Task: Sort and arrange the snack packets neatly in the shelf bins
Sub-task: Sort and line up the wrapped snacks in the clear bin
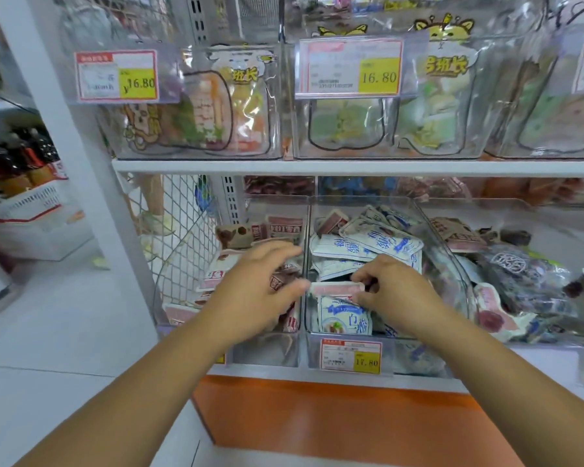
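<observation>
Three clear bins stand on the lower shelf. The left bin (270,352) holds pink-and-brown packets (280,227). The middle bin (351,202) is full of blue-and-white packets (381,244). The right bin (486,210) holds mixed dark and pink packets. My right hand (395,291) pinches a pink packet (334,289) over the front of the middle bin. My left hand (260,291) hovers over the left bin, fingers spread, thumb tip beside that pink packet's left end. A blue-and-white packet (344,318) stands upright under the pink one.
An upper shelf (284,166) carries clear bins of colourful snacks with price tags (117,75). A white wire mesh panel (182,237) closes the shelf's left side. An orange base (334,419) runs below. A white basket (34,210) with bottles stands on the floor at the left.
</observation>
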{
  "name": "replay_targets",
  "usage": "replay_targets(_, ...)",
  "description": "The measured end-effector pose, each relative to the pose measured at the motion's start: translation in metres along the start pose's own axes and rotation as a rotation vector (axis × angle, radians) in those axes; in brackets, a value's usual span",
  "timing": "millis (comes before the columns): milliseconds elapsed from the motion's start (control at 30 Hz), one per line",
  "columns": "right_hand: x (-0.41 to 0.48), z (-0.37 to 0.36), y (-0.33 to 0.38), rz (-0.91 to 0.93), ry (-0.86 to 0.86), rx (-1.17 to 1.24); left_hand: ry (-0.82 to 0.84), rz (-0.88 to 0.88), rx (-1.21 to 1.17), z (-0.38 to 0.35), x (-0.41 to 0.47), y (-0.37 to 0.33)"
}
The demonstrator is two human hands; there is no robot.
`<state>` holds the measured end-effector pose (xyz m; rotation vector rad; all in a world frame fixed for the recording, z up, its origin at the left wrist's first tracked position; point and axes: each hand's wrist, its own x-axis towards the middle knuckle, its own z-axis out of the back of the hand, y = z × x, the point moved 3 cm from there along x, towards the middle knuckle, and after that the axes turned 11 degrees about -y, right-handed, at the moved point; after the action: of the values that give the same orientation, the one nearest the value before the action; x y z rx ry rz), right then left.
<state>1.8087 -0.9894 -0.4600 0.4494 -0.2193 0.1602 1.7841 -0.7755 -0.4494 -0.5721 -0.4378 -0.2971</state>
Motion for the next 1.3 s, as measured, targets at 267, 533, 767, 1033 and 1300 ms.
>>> replay_targets(267, -0.007, 0.002, 0.000, 0.021, -0.161, 0.096, 0.007, -0.094, 0.029, -0.013, 0.003, -0.011)
replay_targets(533, -0.017, 0.054, 0.015, 0.073, -0.483, 0.651, -0.109, 0.001, -0.227, -0.015, 0.012, -0.040)
replay_targets(767, -0.012, 0.020, 0.001, -0.037, -0.075, 0.425, -0.211, 0.374, -0.589, 0.022, 0.019, -0.009)
replay_targets(1033, -0.006, 0.008, 0.017, 0.151, -0.136, -0.045, -0.072, 0.356, 0.073, 0.017, 0.002, 0.038)
replay_targets(1300, 0.087, 0.000, 0.018, 0.084, -0.219, -0.097, 0.061, -0.068, 0.131, -0.014, 0.001, -0.001)
